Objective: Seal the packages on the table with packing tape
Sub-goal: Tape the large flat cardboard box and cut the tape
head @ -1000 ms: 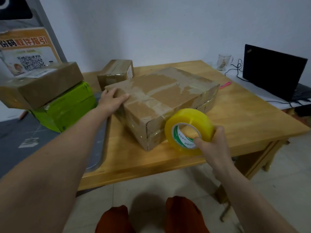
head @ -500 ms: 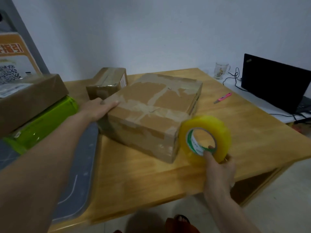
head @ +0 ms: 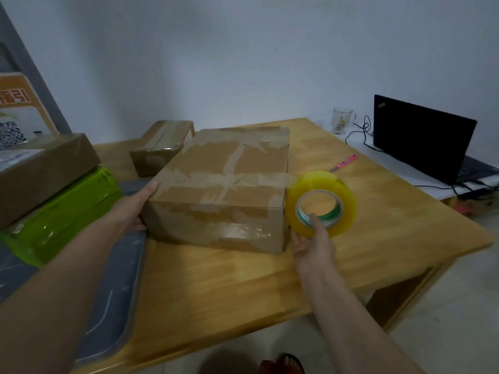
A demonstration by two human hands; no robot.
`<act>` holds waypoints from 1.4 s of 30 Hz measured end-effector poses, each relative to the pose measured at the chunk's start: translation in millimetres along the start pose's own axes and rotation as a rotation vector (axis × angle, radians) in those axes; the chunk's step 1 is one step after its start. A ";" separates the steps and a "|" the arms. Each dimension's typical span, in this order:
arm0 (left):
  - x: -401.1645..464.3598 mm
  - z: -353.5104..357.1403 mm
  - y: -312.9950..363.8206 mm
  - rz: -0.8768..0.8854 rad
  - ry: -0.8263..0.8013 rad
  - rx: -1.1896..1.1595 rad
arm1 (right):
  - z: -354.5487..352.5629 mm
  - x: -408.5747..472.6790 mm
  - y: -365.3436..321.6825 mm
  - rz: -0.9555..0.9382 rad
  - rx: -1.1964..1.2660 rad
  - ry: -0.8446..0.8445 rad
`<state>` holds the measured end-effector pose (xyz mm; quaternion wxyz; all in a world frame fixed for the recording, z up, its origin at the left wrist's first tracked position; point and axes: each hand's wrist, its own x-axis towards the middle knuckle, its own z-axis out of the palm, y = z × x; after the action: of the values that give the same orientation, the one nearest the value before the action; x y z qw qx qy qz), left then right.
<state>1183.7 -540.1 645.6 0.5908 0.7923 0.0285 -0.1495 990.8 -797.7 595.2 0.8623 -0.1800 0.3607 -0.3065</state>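
A large cardboard box (head: 226,184), patched with old tape, lies on the wooden table (head: 378,211). My left hand (head: 135,209) holds its near left corner, fingers along the left side. My right hand (head: 313,238) grips a yellowish roll of packing tape (head: 321,202) at the box's near right corner, with one finger through the core. A strip of tape runs from the roll across the box top. A smaller taped box (head: 162,147) sits behind the large one.
At left a brown parcel (head: 40,168) lies on a green wrapped package (head: 59,214), above a grey mat (head: 116,292). A pink cutter (head: 344,163) lies on the table's right side. Beyond it are a glass mug (head: 341,124), cables and a black laptop (head: 421,136).
The large box has turned so its long front faces me. My right hand brought the tape roll to the near right corner. My left hand slid down to the near left corner.
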 end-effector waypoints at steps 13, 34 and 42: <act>-65.2 26.7 -12.7 -0.208 0.061 -0.372 | 69.2 -24.5 -57.0 -0.236 -0.401 -0.146; -151.9 0.8 124.2 0.857 -0.167 -0.006 | 190.0 -173.6 -64.7 -0.968 -1.368 -0.497; -140.0 16.6 138.5 0.838 -0.249 0.214 | 194.2 -166.1 -97.8 -1.086 -1.516 -0.597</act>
<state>1077.5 -578.9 807.8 0.5142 0.7680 -0.3818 0.0061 1002.4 -744.0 863.3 0.3153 -0.8982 0.0969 -0.2905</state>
